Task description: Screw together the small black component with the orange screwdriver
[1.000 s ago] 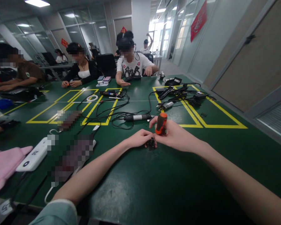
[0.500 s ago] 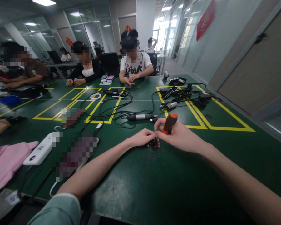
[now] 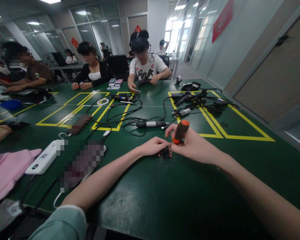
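Observation:
My left hand (image 3: 152, 146) is closed round a small black round part (image 3: 165, 153), which stands on the green table with a short stem pointing up. In my right hand (image 3: 187, 145) is a screwdriver (image 3: 182, 129) with an orange and dark handle, tilted, its butt end up. The thumb and index finger of that hand are close to the top of the black part. I cannot make out the screwdriver's shaft or tip behind the fingers. A few tiny dark screws (image 3: 159, 132) lie just beyond my hands.
Beyond my hands lies a grey-black pen-shaped tool (image 3: 150, 124) with looping cables. Tangled black cables and devices (image 3: 202, 100) fill the back right. To my left are a white power strip (image 3: 45, 156), a blurred-out phone-like object (image 3: 82, 166) and pink cloth (image 3: 12, 170). People sit across the table.
My right index finger has lifted and spread a little from the black part. My left hand keeps its hold. The person opposite now has a dark object in hand.

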### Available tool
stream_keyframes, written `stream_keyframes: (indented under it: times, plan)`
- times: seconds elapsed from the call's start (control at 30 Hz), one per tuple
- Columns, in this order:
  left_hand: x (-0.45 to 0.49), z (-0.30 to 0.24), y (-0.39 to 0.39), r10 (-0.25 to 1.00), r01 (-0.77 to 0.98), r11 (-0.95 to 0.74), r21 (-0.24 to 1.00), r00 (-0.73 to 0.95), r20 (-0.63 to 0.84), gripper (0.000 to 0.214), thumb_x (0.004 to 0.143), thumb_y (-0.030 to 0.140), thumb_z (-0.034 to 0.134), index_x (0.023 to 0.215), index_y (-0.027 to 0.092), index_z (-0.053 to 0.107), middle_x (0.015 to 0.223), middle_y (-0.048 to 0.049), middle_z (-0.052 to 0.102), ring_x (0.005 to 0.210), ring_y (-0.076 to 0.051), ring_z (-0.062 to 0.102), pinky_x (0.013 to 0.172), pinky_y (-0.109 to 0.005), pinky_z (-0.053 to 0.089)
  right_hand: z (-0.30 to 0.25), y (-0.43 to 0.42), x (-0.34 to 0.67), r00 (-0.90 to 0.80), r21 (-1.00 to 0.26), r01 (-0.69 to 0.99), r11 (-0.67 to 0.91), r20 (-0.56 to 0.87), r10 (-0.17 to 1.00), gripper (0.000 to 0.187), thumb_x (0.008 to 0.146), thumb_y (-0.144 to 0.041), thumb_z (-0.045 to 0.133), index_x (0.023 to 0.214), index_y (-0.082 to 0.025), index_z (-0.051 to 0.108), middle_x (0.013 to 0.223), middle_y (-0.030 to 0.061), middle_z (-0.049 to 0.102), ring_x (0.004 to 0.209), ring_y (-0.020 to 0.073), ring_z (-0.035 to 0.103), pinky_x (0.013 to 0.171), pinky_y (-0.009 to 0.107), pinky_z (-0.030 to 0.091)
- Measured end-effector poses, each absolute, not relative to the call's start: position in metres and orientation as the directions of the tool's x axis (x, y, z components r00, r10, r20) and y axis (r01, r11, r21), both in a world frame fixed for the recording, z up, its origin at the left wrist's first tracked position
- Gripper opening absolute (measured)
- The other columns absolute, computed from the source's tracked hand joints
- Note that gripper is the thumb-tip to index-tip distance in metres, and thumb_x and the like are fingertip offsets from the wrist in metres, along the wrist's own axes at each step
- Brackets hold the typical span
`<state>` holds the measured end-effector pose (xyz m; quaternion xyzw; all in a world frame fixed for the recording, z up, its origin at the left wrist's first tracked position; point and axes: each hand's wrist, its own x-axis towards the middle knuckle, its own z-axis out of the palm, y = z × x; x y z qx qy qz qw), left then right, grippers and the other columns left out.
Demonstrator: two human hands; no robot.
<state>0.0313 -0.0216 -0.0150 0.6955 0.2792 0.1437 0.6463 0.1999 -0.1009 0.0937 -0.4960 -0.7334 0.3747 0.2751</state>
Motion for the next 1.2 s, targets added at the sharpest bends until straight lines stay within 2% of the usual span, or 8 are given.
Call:
stream_keyframes:
  times: [0.2,0.5,0.57,0.67,0.77,1.03,1.2]
  plan:
    - [0.0332,-0.0137,-0.0216,0.585,0.223,0.002,0.975,0.791,-0.182,0.035,0.102,0.029,0.050,0.077,0.012,0.067,0.080,-0.0064,0.077,0.064,-0.009,0.066,0.054,-0.017,0.045,0.0959,-0.1011,0.1995,-0.370,-0.831,0.506,0.231,0.033,0.928,0.013,0.077,-0.024,0.059,0.089,-0.022,0.055,0.063,-0.0039,0.059,0.055,0.0152,0.055,0.058,0.028,0.045]
    - [0.0323,-0.0152,-0.0214,0.585,0.199,0.006,0.980,0.794,-0.165,0.043,0.099,0.050,0.059,0.080,0.012,0.068,0.082,-0.0080,0.077,0.064,-0.010,0.065,0.055,-0.019,0.045,0.0959,-0.1000,0.2005,-0.356,-0.802,0.548,0.237,0.033,0.934,0.026,0.069,-0.020,0.061,0.094,-0.022,0.056,0.063,-0.0060,0.053,0.057,0.0143,0.051,0.057,0.027,0.041]
    - [0.0323,-0.0157,-0.0210,0.592,0.213,0.007,0.977,0.787,-0.176,0.039,0.099,0.045,0.058,0.081,0.012,0.069,0.083,-0.0074,0.077,0.063,-0.010,0.065,0.055,-0.019,0.045,0.0943,-0.1002,0.2004,-0.371,-0.810,0.539,0.230,0.017,0.929,0.024,0.071,-0.022,0.061,0.094,-0.022,0.056,0.062,-0.0066,0.052,0.056,0.0142,0.050,0.057,0.027,0.040]
    - [0.0327,-0.0156,-0.0206,0.596,0.229,-0.004,0.973,0.782,-0.181,0.030,0.099,0.029,0.053,0.080,0.012,0.068,0.080,-0.0066,0.077,0.063,-0.009,0.064,0.055,-0.018,0.045,0.0913,-0.1008,0.2009,-0.380,-0.834,0.508,0.214,0.006,0.925,0.018,0.080,-0.031,0.061,0.093,-0.023,0.053,0.058,-0.0082,0.048,0.054,0.0138,0.049,0.056,0.027,0.038]
    - [0.0329,-0.0140,-0.0212,0.593,0.231,-0.010,0.973,0.785,-0.180,0.029,0.097,0.019,0.046,0.078,0.011,0.067,0.078,-0.0061,0.077,0.061,-0.009,0.064,0.054,-0.017,0.045,0.0904,-0.1013,0.2018,-0.386,-0.840,0.494,0.222,0.017,0.922,0.017,0.085,-0.037,0.060,0.093,-0.024,0.052,0.056,-0.0096,0.046,0.051,0.0129,0.046,0.055,0.026,0.037]
    - [0.0328,-0.0114,-0.0229,0.586,0.222,-0.001,0.975,0.790,-0.180,0.031,0.097,0.022,0.046,0.077,0.012,0.067,0.082,-0.0078,0.078,0.064,-0.009,0.066,0.054,-0.016,0.044,0.0952,-0.1005,0.2009,-0.375,-0.809,0.514,0.283,0.085,0.923,0.019,0.076,-0.024,0.064,0.094,-0.022,0.057,0.067,-0.0049,0.055,0.060,0.0141,0.052,0.059,0.027,0.041]
    - [0.0331,-0.0160,-0.0213,0.594,0.216,0.001,0.976,0.785,-0.174,0.031,0.098,0.026,0.049,0.077,0.012,0.067,0.080,-0.0074,0.078,0.064,-0.009,0.066,0.055,-0.016,0.044,0.0883,-0.0987,0.2022,-0.386,-0.820,0.510,0.258,0.050,0.921,0.014,0.081,-0.030,0.062,0.091,-0.023,0.055,0.059,-0.0083,0.048,0.054,0.0130,0.046,0.056,0.026,0.039]
